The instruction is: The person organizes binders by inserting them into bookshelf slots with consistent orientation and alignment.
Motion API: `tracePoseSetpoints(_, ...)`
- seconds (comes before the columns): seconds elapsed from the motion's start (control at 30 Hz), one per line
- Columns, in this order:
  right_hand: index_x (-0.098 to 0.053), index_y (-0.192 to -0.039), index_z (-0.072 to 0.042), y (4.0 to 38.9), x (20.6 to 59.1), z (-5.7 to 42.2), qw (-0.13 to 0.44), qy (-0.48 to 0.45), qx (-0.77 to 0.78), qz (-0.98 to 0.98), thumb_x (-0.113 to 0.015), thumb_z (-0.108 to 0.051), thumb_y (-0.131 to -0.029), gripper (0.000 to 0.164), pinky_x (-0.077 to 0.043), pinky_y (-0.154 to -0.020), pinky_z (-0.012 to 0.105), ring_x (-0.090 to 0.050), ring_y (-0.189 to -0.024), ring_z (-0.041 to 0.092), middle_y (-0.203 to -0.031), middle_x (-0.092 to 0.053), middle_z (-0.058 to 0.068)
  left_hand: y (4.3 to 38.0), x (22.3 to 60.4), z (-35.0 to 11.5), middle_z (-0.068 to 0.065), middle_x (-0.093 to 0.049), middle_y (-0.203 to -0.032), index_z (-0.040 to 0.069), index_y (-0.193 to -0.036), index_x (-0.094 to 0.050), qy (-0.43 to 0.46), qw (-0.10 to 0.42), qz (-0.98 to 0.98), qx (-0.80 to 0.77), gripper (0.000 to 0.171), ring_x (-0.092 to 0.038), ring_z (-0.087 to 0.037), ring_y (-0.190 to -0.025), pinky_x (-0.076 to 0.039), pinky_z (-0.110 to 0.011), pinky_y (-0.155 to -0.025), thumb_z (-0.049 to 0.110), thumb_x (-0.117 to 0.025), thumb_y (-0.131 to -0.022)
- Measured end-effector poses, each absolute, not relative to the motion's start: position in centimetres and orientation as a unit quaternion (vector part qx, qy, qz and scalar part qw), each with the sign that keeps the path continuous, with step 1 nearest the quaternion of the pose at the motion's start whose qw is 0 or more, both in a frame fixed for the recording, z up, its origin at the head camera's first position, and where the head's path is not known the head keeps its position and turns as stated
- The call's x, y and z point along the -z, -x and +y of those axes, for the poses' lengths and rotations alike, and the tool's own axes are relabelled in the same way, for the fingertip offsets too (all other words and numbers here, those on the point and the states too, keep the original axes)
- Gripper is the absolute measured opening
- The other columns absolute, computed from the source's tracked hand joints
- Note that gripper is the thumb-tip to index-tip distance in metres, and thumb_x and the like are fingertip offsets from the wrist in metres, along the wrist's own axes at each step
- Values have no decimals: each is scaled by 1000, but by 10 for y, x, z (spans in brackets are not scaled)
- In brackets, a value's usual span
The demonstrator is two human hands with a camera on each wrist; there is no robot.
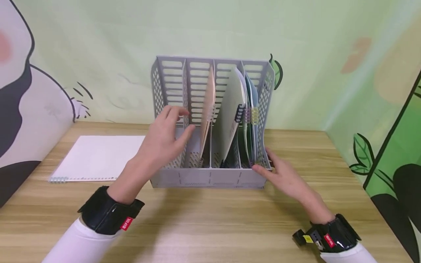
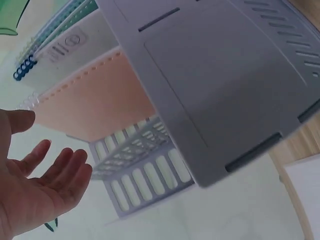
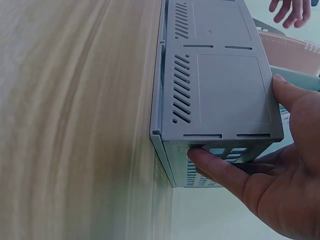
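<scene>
While your right grip (image 1: 284, 173) holds the file rack (image 1: 194, 179) on the desk (image 1: 210, 226) by its front corner, brace it; left grip (image 1: 164, 137), wide and empty, should clear the peach notebook (image 1: 208, 104)

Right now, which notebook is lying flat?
The white notebook, on the table left of the grey rack; the other notebooks stand in the rack.

White sleeves (image 1: 77, 244); black wrist straps (image 1: 103, 213); red tags (image 1: 126, 223) lettered in white.
</scene>
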State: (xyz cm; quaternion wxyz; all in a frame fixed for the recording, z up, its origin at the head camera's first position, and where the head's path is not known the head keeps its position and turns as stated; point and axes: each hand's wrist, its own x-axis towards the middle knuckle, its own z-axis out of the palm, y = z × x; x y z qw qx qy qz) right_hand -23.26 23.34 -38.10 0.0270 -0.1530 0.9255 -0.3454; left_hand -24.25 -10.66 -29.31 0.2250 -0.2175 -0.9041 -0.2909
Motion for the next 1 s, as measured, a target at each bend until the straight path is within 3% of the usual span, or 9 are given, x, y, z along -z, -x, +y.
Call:
tracePoseSetpoints(0.33,-15,-156,-1,230,383,236,27,156,356,921,-57,-47,-98,85,-40,-101,45,-51,-123,40,-138,-47,25,244,294,-135,-13,-51,-121,-1,-123,-54,194,239,-902,304,26,-52,-29,-109,-44,-36,-89,5,-53,-98)
tracePoseSetpoints(0.7,-14,-157,-2,233,381,233,27,152,352,923,-57,-47,-98,85,-40,-101,44,-52,-123,39,-139,-46,24,241,302,-168,-16,-50,-125,-3,-126,-52,158,205,-922,288,36,-48,-34,-113,-42,-42,-91,-6,-44,-91)
tracePoseSetpoints(1.0,-16,-156,-1,232,382,234,21,158,352,922,-57,-47,-98,85,-40,-101,44,-52,-123,38,-139,-46,24,238,318,-199,-24,-49,-122,-6,-128,-49,141,171,-942,251,35,-48,-42,-113,-39,-51,-90,1,-54,-93)
